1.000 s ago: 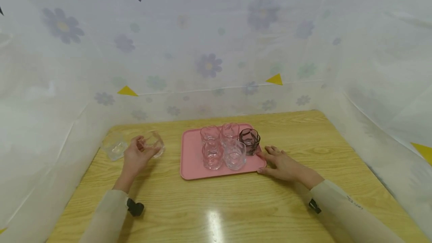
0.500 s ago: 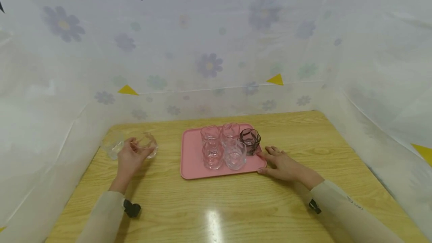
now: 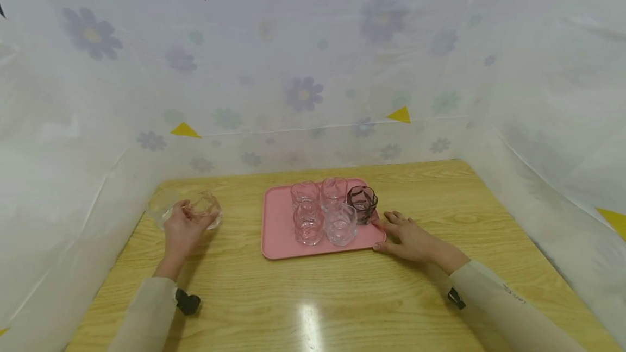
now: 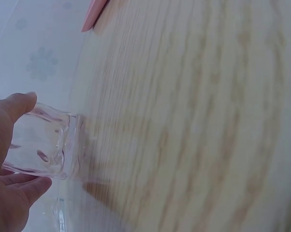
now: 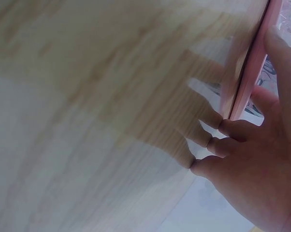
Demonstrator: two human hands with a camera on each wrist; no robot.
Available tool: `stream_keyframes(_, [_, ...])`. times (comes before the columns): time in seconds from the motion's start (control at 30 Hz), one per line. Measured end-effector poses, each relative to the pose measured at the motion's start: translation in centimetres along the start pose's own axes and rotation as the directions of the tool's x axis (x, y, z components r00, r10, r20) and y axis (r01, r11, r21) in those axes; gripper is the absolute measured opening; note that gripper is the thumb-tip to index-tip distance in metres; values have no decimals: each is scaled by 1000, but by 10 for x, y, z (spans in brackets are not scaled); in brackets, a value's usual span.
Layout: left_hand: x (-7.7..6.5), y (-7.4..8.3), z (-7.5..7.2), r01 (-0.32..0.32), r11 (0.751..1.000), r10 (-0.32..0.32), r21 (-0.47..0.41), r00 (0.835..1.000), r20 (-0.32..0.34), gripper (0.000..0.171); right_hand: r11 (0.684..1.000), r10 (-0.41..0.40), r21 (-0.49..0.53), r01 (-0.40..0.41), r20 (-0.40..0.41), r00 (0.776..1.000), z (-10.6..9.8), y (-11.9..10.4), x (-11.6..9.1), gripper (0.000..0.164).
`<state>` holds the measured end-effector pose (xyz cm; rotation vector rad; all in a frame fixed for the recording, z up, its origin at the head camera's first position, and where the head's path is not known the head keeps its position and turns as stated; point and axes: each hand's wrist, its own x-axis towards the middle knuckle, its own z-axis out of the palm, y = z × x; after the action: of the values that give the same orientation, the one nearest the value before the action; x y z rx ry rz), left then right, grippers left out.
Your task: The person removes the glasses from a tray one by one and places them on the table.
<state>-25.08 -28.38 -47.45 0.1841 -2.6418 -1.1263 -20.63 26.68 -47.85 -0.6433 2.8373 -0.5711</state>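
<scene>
At the table's left, my left hand [image 3: 180, 237] pinches a clear, faintly pink-tinted glass cup [image 3: 211, 209] between thumb and fingers. Its base is at or very close to the tabletop in the left wrist view, where the cup [image 4: 41, 145] looks upright. Just left of it stands another clear glass cup [image 3: 157, 212], partly behind the hand. My right hand [image 3: 413, 240] lies with spread fingers at the right end of a pink tray [image 3: 276, 232]. Thumb and index finger touch the tray rim [image 5: 254, 72]; the other fingertips rest on the wood.
On the tray's right part stand a dark grey glass cup [image 3: 362, 206], a clear cup [image 3: 340, 227] and several more see-through cups [image 3: 308, 227] close together. The wooden table [image 3: 274, 303] is bounded by white flowered sheeting [image 3: 303, 58] behind and at both sides.
My left hand has carried the pinched cup a short way left, closer to the other clear cup. The right hand and the tray have stayed in place.
</scene>
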Motion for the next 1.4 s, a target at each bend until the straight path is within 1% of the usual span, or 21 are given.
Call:
stream_keyframes(0.1, [0, -1, -2, 1, 1000, -1, 10, 1000, -12, 91, 1000, 1, 1, -1, 4, 1000, 0, -1, -1, 78])
stream_keyframes(0.37, [3, -5, -5, -5, 999, 8, 37, 997, -71, 85, 1000, 0, 5, 0, 3, 1000, 0, 0, -1, 78])
stream_keyframes(0.67, [2, -10, -6, -15, 1000, 16, 15, 997, -78, 88, 1000, 10, 11, -10, 5, 1000, 3, 5, -1, 79])
stream_keyframes(0.97, [5, -9, -6, -12, 999, 16, 43, 994, -104, 86, 1000, 2, -1, -2, 1, 1000, 3, 6, 1, 80])
stream_keyframes(1.13, [6, -10, -8, -18, 998, 25, 64, 994, -103, 85, 1000, 9, 1, -9, 6, 1000, 3, 7, 2, 81])
stream_keyframes(1.4, [6, -11, -10, -26, 997, 30, 66, 998, -64, 88, 1000, 15, -5, -15, 11, 1000, 3, 7, 1, 81])
